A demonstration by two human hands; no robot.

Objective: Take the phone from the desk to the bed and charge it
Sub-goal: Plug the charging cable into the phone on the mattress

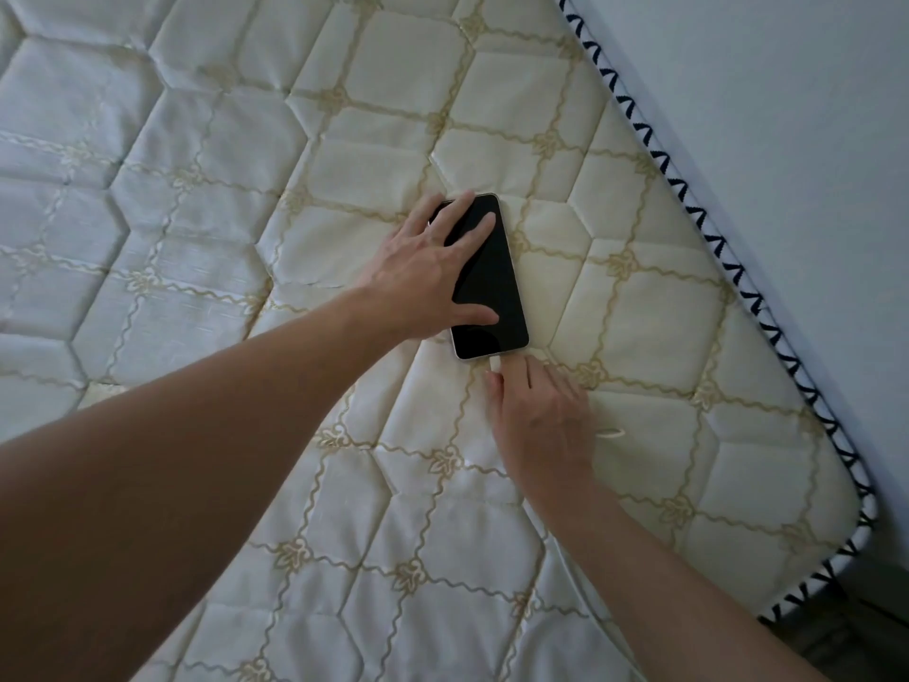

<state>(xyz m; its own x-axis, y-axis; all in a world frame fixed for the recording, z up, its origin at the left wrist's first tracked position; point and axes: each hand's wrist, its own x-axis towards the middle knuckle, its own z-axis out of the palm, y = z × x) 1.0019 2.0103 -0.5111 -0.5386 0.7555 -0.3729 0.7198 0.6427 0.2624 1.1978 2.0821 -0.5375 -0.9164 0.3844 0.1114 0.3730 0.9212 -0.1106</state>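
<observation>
Both hands are down on the mattress (344, 140), working at the phone (484, 283). Left hand (433, 273) lies flat and spread over the phone's left side — fingers across the top part of the dark screen, thumb across the lower part — pressing it rather than gripping it. Right hand (536, 411) sits just below the phone's bottom edge, fingers loosely curled, its fingertips pinching a small white charger plug (496, 362) that meets the phone's bottom edge; whether the plug is fully seated cannot be told. A short loop of pale cable (610, 433) shows just right of that hand, below and to the right of the phone.

The phone lies face up on the quilted cream mattress, screen black, its long axis running roughly away from the person. Right of the phone, the mattress edge carries a dark zigzag trim (688, 199) — beyond it stands a plain pale wall (787, 91).
</observation>
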